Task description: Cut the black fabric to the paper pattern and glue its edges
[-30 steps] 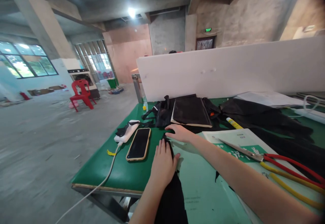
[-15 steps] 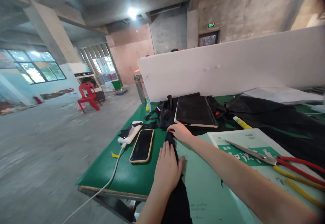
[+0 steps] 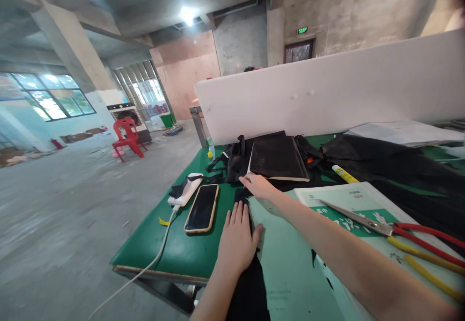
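Observation:
My left hand (image 3: 236,241) lies flat with its fingers stretched out on a strip of black fabric (image 3: 250,292), its thumb spread over the pale green cover of a large book or folder (image 3: 290,267). The strip runs along the left edge of this cover. My right hand (image 3: 258,186) is at the far end of the strip, fingers bent together close to a black-covered book (image 3: 279,158). What its fingertips hold, if anything, is hidden. A phone (image 3: 202,209) in a yellowish case lies left of my left hand.
A white power strip (image 3: 187,191) with a cable is on the green table (image 3: 156,243). Scissors (image 3: 381,226) with red and yellow handles lie on a green-and-white book (image 3: 330,196). Beside them are a glue stick (image 3: 343,174) and black fabric (image 3: 381,158). A white panel (image 3: 327,93) stands behind.
My right hand has shifted slightly up, and the black strip's far end shows more below it. My left hand stays flat on the strip. The camera view has moved slightly.

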`<state>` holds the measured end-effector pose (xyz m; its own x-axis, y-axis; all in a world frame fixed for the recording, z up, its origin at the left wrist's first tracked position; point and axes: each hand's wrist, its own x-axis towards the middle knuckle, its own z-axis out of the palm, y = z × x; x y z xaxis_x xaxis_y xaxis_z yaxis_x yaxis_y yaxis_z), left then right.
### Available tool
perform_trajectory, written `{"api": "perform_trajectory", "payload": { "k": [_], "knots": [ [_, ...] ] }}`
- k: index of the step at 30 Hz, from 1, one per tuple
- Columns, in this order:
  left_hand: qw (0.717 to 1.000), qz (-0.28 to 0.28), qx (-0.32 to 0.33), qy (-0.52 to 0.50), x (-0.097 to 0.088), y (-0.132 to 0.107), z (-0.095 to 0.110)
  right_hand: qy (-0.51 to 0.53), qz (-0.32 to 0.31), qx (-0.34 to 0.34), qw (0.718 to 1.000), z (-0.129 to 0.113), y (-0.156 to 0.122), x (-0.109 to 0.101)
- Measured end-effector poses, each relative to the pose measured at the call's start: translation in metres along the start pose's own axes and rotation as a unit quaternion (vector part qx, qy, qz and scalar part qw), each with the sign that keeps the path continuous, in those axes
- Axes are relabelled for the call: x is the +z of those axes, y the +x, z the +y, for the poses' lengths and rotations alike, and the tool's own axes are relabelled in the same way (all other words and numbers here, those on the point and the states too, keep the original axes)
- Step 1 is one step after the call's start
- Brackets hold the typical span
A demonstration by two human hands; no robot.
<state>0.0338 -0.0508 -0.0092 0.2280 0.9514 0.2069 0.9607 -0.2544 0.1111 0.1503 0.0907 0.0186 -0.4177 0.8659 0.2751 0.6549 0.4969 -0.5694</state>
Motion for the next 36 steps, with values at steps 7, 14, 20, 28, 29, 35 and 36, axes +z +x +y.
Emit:
{"api": "perform_trajectory", "payload": {
  "k": [7, 14, 20, 28, 29, 35, 36],
  "knots": [
    [1.0, 0.0, 0.006, 0.008, -0.001, 0.001, 0.001, 0.013, -0.047, 0.011, 0.999, 0.001, -0.002, 0.006],
    [0.996, 0.041, -0.008, -0.074, 0.0, 0.0, 0.001, 0.052, -0.01, -0.035, 0.998, 0.007, -0.004, 0.023],
    [0.986, 0.098, -0.047, -0.128, -0.015, 0.023, -0.029, 0.034, 0.017, -0.108, 0.993, 0.0, -0.013, 0.025],
    [0.996, 0.041, -0.033, -0.068, -0.03, 0.071, -0.061, -0.006, 0.017, -0.151, 0.988, -0.001, -0.016, 0.025],
    [0.997, 0.035, -0.026, -0.066, -0.03, 0.075, -0.062, -0.011, 0.013, -0.156, 0.988, -0.001, -0.016, 0.024],
    [0.998, 0.04, 0.035, -0.046, -0.026, 0.083, -0.069, -0.014, -0.017, -0.182, 0.983, 0.001, -0.014, 0.019],
    [0.997, 0.046, 0.043, -0.043, -0.025, 0.082, -0.07, -0.01, -0.019, -0.18, 0.983, 0.004, -0.013, 0.018]
  ]
}}
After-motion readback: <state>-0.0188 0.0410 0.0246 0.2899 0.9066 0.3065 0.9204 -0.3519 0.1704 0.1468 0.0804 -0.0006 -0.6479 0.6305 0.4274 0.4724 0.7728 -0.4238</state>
